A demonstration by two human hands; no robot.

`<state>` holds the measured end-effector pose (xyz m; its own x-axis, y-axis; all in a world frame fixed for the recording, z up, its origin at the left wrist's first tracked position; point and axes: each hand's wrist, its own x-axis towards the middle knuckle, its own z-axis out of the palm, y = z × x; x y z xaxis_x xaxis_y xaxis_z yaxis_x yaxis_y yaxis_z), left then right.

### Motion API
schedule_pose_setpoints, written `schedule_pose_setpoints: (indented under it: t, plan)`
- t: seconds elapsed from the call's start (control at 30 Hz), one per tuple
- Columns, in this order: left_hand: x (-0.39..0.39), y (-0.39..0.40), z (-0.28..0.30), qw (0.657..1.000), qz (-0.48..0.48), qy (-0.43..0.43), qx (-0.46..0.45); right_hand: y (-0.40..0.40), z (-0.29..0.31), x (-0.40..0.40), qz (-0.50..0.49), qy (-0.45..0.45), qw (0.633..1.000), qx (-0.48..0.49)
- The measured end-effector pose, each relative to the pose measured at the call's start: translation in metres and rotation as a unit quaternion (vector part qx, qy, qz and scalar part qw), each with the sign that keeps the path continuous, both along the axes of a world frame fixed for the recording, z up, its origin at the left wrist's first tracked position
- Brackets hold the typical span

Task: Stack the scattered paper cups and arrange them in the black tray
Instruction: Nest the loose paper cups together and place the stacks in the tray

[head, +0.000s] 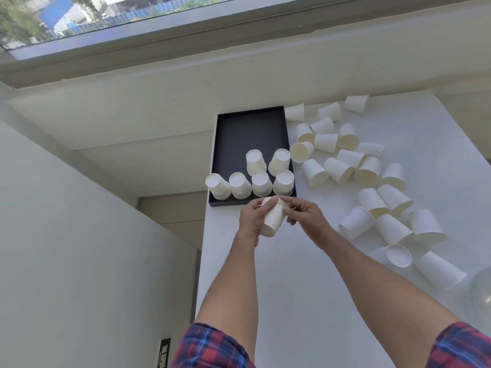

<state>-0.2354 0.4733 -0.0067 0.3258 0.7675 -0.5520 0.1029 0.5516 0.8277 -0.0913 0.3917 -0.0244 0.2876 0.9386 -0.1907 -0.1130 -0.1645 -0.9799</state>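
From the head camera, both hands meet over the white table, just in front of the near edge of the black tray. The left hand wraps its fingers round a short stack of paper cups, which lies tilted with its base toward the person and its rims toward the tray. The right hand pinches the rim end of that same stack with curled fingertips, so both hands grip it and it hangs clear of the table.

Inside the tray, six upside-down stacks stand at the near end: four in a row along the near wall, two more just behind them. The leftmost one leans out over the tray's left edge. The far half of the tray shows bare black floor.

To the right of the tray, loose cups lie scattered across the table, most on their sides, some touching or overlapping, spreading from the far edge down toward the near right. A clear rounded object, partly cut off, sits at the right edge.

Plaid sleeves show at the bottom. A window runs across the top.
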Motion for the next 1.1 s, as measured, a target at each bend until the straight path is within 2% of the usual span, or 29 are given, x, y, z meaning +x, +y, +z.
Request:
schedule_pose_setpoints:
  t: [0.07, 0.17, 0.3, 0.43, 0.57, 0.7, 0.8, 0.97, 1.1]
  plan:
    - [0.006, 0.009, 0.004, 0.999, 0.030, -0.012, 0.012, 0.008, 0.004, -0.009, -0.029, -0.049, 0.998, 0.008]
    - [0.017, 0.024, 0.009, 0.996, 0.075, 0.017, 0.048, 0.023, 0.011, -0.026, -0.095, -0.193, 0.976, 0.041]
    - [0.025, 0.048, 0.015, 0.983, 0.160, 0.064, 0.067, 0.045, 0.018, -0.045, -0.083, -0.337, 0.933, 0.091]
    - [0.024, 0.078, 0.020, 0.975, 0.189, 0.085, 0.079, 0.071, 0.019, -0.045, -0.096, -0.363, 0.923, 0.083]
    - [0.017, 0.106, 0.026, 0.967, 0.173, 0.126, 0.139, 0.104, 0.023, -0.042, -0.106, -0.372, 0.918, 0.088]
    - [0.007, 0.132, 0.030, 0.940, 0.137, 0.217, 0.226, 0.146, 0.035, -0.030, -0.084, -0.391, 0.915, 0.061]
    - [0.002, 0.150, 0.036, 0.926, 0.082, 0.273, 0.249, 0.176, 0.042, -0.023, -0.028, -0.466, 0.884, 0.043]
    - [-0.008, 0.173, 0.036, 0.909, -0.003, 0.328, 0.257, 0.218, 0.045, -0.026, 0.039, -0.535, 0.844, 0.009]
    - [-0.007, 0.176, 0.029, 0.863, -0.087, 0.412, 0.279, 0.234, 0.035, -0.040, 0.110, -0.605, 0.788, -0.019]
